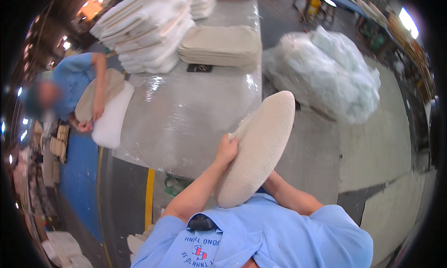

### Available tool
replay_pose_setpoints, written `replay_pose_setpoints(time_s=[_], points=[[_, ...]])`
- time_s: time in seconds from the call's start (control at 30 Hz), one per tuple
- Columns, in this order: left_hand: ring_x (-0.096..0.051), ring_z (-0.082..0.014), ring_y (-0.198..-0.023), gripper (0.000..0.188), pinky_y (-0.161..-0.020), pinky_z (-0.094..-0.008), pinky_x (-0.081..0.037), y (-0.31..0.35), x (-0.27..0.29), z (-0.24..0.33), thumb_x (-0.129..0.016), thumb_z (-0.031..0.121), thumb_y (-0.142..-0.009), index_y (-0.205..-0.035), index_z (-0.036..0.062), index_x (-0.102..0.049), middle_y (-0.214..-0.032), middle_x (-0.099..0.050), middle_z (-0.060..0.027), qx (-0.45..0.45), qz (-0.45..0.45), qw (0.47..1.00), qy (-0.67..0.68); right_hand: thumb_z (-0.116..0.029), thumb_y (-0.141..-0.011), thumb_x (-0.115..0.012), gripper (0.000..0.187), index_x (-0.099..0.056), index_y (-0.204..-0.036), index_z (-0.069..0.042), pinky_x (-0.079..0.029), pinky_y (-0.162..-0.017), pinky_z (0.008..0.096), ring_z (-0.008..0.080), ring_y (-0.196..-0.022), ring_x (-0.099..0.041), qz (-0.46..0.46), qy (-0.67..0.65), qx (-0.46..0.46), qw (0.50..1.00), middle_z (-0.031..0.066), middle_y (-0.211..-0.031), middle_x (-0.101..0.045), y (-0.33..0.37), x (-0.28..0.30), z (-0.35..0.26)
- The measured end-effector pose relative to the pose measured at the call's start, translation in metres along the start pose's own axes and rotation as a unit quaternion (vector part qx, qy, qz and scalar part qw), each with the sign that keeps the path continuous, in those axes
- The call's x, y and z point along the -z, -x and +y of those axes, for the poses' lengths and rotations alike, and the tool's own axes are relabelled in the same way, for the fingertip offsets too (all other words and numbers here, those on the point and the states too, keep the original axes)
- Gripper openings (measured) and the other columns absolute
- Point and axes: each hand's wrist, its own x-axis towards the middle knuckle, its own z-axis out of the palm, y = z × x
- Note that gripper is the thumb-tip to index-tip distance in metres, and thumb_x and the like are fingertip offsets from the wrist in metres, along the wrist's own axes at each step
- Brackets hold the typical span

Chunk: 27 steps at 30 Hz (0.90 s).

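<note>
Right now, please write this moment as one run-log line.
left hand: grips cushion edge | right hand: hidden behind cushion | cushion: tilted, against chest | table: foil-covered, stacked cushions | co-worker: at table's left

Right hand hidden behind the beige cushion [260,147], grip perhaps closed.

Coarse, nubby beige cloth, matt, on round cushion [260,147] gripped by left hand [226,150]; right hand hidden behind it. Glossy, wrinkled clear plastic film over worktable [186,114], shiny with reflected light; crinkled translucent plastic on big bag [326,72] beside it, soft sheen. Matt beige fabric on flat stacked covers [221,45], soft white foam-like padding, matt, in tall pile [149,30]; smooth light-blue woven cloth on own shirt [279,235]; dull, smooth grey concrete-looking floor [382,147].
</note>
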Motion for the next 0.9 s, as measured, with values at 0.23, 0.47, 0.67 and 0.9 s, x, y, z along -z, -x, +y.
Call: replay_pose_setpoints(time_s=[0.23, 0.47, 0.67, 0.9], points=[[-0.071, -0.0331, -0.099, 0.047, -0.090, -0.0443, -0.054, -0.016, -0.016, -0.059, -0.062, 0.037, -0.104, -0.112, -0.0079, -0.073, -0.106, -0.076, -0.0240, 0.094, -0.200, 0.974, -0.052, -0.033, -0.107, -0.052, 0.043, -0.062, -0.137, -0.003, -0.057, -0.098, 0.0476, 0.0318, -0.114, -0.069, 0.076, -0.026, 0.035, 0.996, 0.0162, -0.129, -0.071, 0.003, 0.044, 0.037], [-0.069, -0.0498, -0.109, 0.051, -0.094, -0.0504, -0.053, -0.039, -0.018, -0.057, -0.052, 0.037, -0.105, -0.115, -0.0082, -0.073, -0.117, -0.071, -0.0340, 0.072, -0.158, 0.975, -0.140, -0.028, -0.111, -0.045, 0.054, -0.046, -0.150, 0.009, -0.048, -0.111, 0.0508, 0.0371, -0.134, -0.058, 0.185, 0.098, 0.049, 0.976, 0.0228, -0.149, -0.058, -0.018, 0.045, 0.001], [-0.067, -0.0531, -0.101, 0.044, -0.087, -0.0588, -0.051, -0.029, -0.032, -0.054, -0.045, 0.035, -0.108, -0.109, -0.0029, -0.067, -0.104, -0.070, -0.0350, -0.046, -0.036, 0.965, -0.255, -0.038, -0.112, -0.045, 0.060, -0.046, -0.151, 0.008, -0.046, -0.114, 0.0529, 0.0365, -0.137, -0.056, 0.236, 0.044, 0.044, 0.970, 0.0209, -0.152, -0.055, -0.039, 0.026, -0.021], [-0.069, -0.0520, -0.081, 0.031, -0.074, -0.0626, -0.050, -0.019, -0.036, -0.062, -0.048, 0.037, -0.108, -0.108, 0.0086, -0.059, -0.085, -0.072, -0.0262, -0.047, 0.033, 0.948, -0.313, -0.042, -0.108, -0.054, 0.055, -0.063, -0.136, 0.005, -0.059, -0.092, 0.0451, 0.0318, -0.109, -0.072, 0.292, 0.276, 0.046, 0.915, 0.0168, -0.129, -0.071, -0.072, 0.073, 0.001]])
